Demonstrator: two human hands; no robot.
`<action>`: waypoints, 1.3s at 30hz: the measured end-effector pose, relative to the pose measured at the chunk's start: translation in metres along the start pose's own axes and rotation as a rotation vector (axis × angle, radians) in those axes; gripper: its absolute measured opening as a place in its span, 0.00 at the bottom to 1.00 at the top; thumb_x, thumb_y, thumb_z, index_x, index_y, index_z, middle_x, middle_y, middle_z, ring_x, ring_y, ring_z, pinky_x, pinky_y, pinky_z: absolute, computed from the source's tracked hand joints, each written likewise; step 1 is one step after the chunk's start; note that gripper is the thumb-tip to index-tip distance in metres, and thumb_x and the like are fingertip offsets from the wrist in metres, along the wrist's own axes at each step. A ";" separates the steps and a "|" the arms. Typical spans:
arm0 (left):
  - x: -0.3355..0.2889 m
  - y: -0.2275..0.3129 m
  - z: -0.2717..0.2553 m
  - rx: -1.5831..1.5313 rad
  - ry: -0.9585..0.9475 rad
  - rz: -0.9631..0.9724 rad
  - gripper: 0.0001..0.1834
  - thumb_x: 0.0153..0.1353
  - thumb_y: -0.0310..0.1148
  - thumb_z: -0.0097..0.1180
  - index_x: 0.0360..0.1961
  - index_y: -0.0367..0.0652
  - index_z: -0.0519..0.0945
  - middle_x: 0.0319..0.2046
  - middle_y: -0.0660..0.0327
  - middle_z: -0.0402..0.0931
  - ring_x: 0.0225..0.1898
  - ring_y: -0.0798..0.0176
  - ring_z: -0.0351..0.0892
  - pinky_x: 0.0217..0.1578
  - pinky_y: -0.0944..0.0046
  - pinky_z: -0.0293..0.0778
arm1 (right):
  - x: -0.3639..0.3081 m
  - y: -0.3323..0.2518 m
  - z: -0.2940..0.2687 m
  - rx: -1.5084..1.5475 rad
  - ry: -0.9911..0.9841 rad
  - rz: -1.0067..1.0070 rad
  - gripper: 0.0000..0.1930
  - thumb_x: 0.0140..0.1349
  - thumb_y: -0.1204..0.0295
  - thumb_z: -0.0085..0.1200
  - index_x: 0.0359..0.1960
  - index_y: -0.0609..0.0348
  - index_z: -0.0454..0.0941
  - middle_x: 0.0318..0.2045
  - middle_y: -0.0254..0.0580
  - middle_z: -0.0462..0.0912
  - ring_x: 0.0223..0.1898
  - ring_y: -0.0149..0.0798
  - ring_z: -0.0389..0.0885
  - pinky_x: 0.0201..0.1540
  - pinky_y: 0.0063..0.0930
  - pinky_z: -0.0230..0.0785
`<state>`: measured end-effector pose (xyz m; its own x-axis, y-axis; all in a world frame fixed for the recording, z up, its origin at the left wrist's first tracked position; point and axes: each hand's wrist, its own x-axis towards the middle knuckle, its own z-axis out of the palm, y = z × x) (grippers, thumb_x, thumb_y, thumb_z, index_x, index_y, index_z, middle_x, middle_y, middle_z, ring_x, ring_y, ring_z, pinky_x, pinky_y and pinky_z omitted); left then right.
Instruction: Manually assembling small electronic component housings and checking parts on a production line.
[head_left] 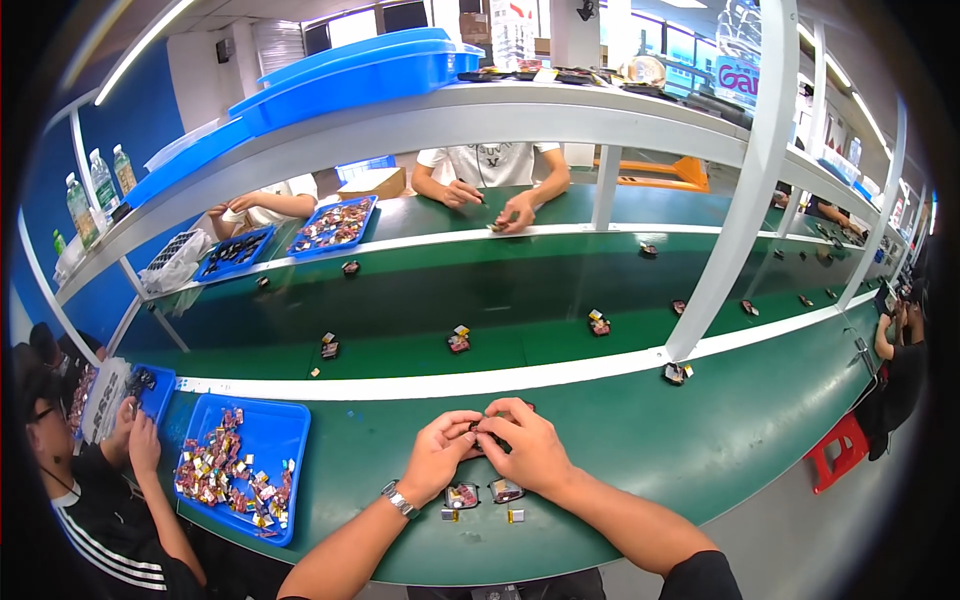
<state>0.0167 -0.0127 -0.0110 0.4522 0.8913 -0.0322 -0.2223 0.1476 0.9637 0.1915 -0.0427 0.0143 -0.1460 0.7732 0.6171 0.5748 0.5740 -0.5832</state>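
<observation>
My left hand, with a metal-band watch on its wrist, and my right hand meet over the green table. Their fingertips pinch a small black part that they mostly hide. Just below, two small black housings with reddish circuit boards, the left one and the right one, lie side by side. From each hangs a silver pouch cell with a yellow edge, the left cell and the right cell. A bit of another dark piece shows behind my right fingers.
A blue tray of small boards with cells stands on the left, beside a seated co-worker. Past a white rail, a green belt carries several small assemblies. A shelf post rises front right; another person sits opposite.
</observation>
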 end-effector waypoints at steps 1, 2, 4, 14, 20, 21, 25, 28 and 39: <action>0.001 -0.001 0.000 -0.041 -0.022 0.000 0.15 0.69 0.22 0.47 0.56 0.35 0.70 0.52 0.56 0.77 0.52 0.65 0.78 0.52 0.65 0.79 | 0.000 -0.001 0.000 -0.024 0.005 -0.043 0.08 0.53 0.78 0.64 0.35 0.58 0.81 0.42 0.40 0.79 0.34 0.39 0.85 0.35 0.29 0.79; 0.001 -0.001 0.000 -0.043 -0.019 0.000 0.15 0.69 0.22 0.47 0.56 0.35 0.70 0.52 0.56 0.77 0.52 0.65 0.78 0.52 0.65 0.79 | -0.001 0.000 0.000 -0.023 0.002 -0.044 0.08 0.53 0.78 0.64 0.35 0.58 0.81 0.42 0.40 0.79 0.34 0.39 0.85 0.35 0.29 0.79; 0.001 0.000 0.000 -0.034 -0.008 -0.014 0.14 0.69 0.21 0.46 0.56 0.35 0.70 0.52 0.55 0.77 0.52 0.64 0.78 0.52 0.64 0.79 | -0.002 0.002 0.002 -0.107 -0.006 -0.110 0.09 0.51 0.78 0.64 0.35 0.58 0.81 0.41 0.40 0.79 0.34 0.39 0.84 0.35 0.29 0.79; 0.003 -0.005 0.004 -0.115 -0.031 -0.058 0.13 0.69 0.20 0.46 0.54 0.34 0.70 0.50 0.55 0.77 0.51 0.63 0.79 0.52 0.63 0.79 | -0.007 0.002 0.002 -0.301 -0.007 -0.172 0.07 0.52 0.76 0.61 0.34 0.58 0.80 0.41 0.39 0.79 0.36 0.40 0.83 0.34 0.30 0.79; 0.000 -0.003 0.007 -0.105 0.080 -0.005 0.14 0.65 0.19 0.50 0.52 0.37 0.70 0.45 0.57 0.78 0.43 0.65 0.81 0.42 0.66 0.82 | -0.008 0.010 0.008 -0.216 0.010 -0.169 0.08 0.55 0.73 0.58 0.36 0.61 0.78 0.45 0.45 0.79 0.43 0.45 0.82 0.39 0.32 0.79; -0.003 -0.004 -0.004 -0.063 0.116 0.000 0.15 0.65 0.20 0.49 0.53 0.37 0.69 0.45 0.56 0.78 0.42 0.64 0.81 0.41 0.66 0.83 | -0.005 0.000 0.011 -0.170 -0.003 -0.148 0.11 0.55 0.73 0.59 0.40 0.63 0.78 0.48 0.47 0.77 0.47 0.47 0.80 0.44 0.35 0.78; 0.004 0.001 0.002 -0.203 0.066 -0.002 0.19 0.66 0.23 0.49 0.58 0.37 0.66 0.52 0.52 0.76 0.46 0.61 0.81 0.44 0.62 0.82 | -0.008 0.011 0.013 -0.211 -0.020 -0.161 0.18 0.52 0.72 0.61 0.45 0.63 0.75 0.52 0.49 0.74 0.49 0.49 0.77 0.51 0.36 0.74; 0.003 0.010 0.017 -0.206 0.080 0.061 0.25 0.65 0.28 0.51 0.63 0.37 0.62 0.59 0.48 0.71 0.49 0.56 0.81 0.49 0.58 0.80 | 0.008 0.028 0.010 -0.120 0.011 -0.106 0.17 0.51 0.74 0.60 0.43 0.63 0.75 0.51 0.51 0.74 0.49 0.50 0.76 0.52 0.37 0.73; 0.010 0.009 0.013 -0.055 0.012 0.020 0.17 0.64 0.24 0.51 0.54 0.33 0.70 0.56 0.47 0.74 0.51 0.52 0.80 0.49 0.57 0.79 | 0.067 0.172 -0.035 -0.430 0.085 0.220 0.14 0.51 0.72 0.61 0.40 0.59 0.77 0.43 0.46 0.76 0.44 0.51 0.78 0.45 0.44 0.74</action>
<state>0.0303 -0.0083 0.0007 0.4367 0.8995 -0.0164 -0.2787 0.1527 0.9482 0.3088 0.0980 -0.0260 0.0723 0.8284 0.5555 0.8677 0.2224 -0.4446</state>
